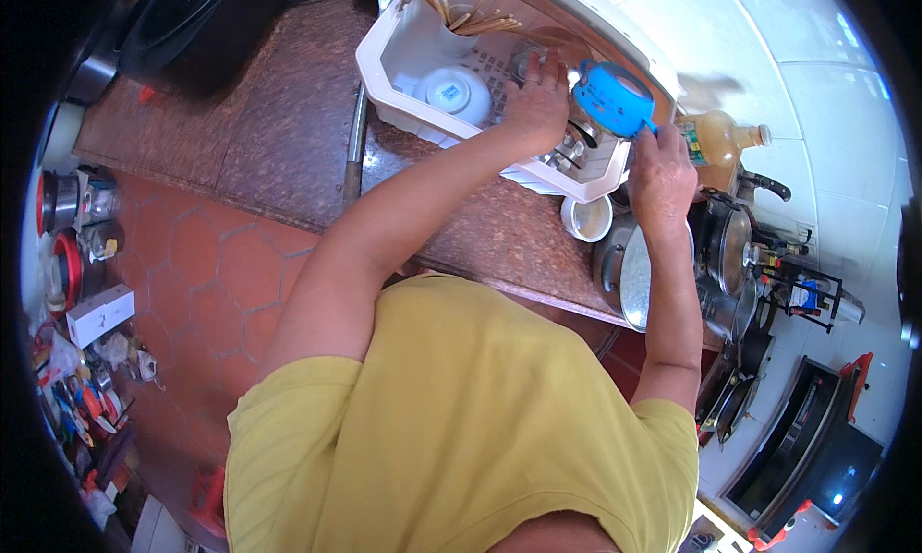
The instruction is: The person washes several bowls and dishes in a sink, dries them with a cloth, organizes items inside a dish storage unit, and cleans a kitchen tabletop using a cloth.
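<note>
My right hand point(661, 178) pinches the end of a blue plastic bowl point(612, 101), which bears small prints and has a tab-like handle. The bowl is tilted over the right end of a white plastic dish basket point(400, 105). My left hand point(539, 106) reaches into the basket with its fingers stretched out by some clear glassware point(529, 55); whether it grips any of it is hidden. A white bowl point(455, 96) lies upside down in the basket. Behind it, a white holder point(455, 43) carries several wooden chopsticks point(490, 24). Metal items point(569, 153) lie below my left hand.
The basket stands on a brown stone-look counter point(288, 121). At its right are a small white cup point(587, 218), a large metal pot point(635, 272), a glass bottle point(720, 141) and a black-handled knife point(768, 186). A black appliance point(202, 34) occupies the left.
</note>
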The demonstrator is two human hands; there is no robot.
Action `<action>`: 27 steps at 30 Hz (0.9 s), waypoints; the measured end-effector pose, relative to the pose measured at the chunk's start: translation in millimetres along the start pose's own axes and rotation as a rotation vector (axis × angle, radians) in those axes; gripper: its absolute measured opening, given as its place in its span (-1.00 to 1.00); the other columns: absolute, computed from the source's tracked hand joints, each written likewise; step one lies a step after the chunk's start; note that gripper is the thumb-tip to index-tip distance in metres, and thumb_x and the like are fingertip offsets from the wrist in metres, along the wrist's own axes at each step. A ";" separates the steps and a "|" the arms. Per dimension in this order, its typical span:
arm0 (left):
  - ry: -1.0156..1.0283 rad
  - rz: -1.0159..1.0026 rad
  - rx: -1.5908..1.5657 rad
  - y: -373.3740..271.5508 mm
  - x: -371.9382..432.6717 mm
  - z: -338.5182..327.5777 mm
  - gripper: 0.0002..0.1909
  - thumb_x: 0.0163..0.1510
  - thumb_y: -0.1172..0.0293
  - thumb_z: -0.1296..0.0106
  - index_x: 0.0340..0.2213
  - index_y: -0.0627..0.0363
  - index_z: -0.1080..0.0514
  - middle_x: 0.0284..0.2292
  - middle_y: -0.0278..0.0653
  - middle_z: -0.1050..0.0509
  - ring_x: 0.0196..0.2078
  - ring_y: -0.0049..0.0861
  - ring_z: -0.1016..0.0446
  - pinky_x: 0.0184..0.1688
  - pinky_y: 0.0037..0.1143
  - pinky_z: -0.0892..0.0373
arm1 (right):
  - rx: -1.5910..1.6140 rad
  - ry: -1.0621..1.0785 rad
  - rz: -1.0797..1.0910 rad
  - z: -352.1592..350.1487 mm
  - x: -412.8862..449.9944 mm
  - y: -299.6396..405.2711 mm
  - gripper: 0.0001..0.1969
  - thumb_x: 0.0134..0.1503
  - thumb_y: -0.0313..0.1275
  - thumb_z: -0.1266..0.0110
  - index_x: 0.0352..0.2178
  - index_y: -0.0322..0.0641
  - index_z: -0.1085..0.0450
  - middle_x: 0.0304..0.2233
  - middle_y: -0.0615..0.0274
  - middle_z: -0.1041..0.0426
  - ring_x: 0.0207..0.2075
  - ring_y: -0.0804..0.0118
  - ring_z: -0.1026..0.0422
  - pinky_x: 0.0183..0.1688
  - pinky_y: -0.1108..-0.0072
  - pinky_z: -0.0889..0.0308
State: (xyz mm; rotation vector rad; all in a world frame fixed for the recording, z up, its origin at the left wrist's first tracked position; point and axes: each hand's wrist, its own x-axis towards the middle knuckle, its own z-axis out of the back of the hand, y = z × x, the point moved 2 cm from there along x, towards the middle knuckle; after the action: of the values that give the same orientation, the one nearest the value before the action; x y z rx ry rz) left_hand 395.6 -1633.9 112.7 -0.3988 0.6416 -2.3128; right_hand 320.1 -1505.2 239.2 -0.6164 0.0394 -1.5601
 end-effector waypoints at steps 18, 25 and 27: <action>0.200 -0.010 -0.115 -0.6 0.1 10.4 -0.23 0.03 0.18 0.00 0.17 0.30 -0.01 0.25 0.06 0.14 0.27 0.07 0.10 0.07 -0.10 -0.16 | -0.031 0.152 0.083 -83.4 86.7 23.8 -0.82 -0.25 -0.44 -0.16 -0.52 -0.23 -0.38 -0.28 0.01 -0.37 -0.29 0.07 -0.48 -0.38 0.39 -0.45; 0.230 -0.069 0.124 -7.4 -8.1 17.3 -0.42 0.14 0.20 0.24 0.11 0.33 -0.12 0.14 0.16 -0.07 0.18 0.01 -0.09 0.06 -0.09 -0.16 | -0.152 0.366 0.305 -93.3 140.0 46.1 -0.82 -0.24 -0.43 -0.16 -0.49 -0.16 -0.52 -0.24 -0.01 -0.40 -0.15 0.09 -0.43 -0.17 0.34 -0.41; 0.102 -0.061 0.155 -4.7 -5.0 -2.6 -0.40 0.15 0.18 0.24 0.12 0.34 -0.10 0.15 0.15 -0.05 0.19 0.05 -0.06 0.05 -0.05 -0.15 | 0.130 0.418 0.089 -107.4 153.0 39.0 -0.81 -0.23 -0.43 -0.16 -0.47 -0.17 -0.52 -0.22 -0.01 -0.40 -0.15 0.06 -0.42 -0.15 0.34 -0.41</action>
State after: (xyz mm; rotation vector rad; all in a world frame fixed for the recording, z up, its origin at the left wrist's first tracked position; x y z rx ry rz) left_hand 395.4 -1626.6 112.5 -0.2327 0.5005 -2.4336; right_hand 319.1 -1688.8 187.1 -0.1768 0.2738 -1.5674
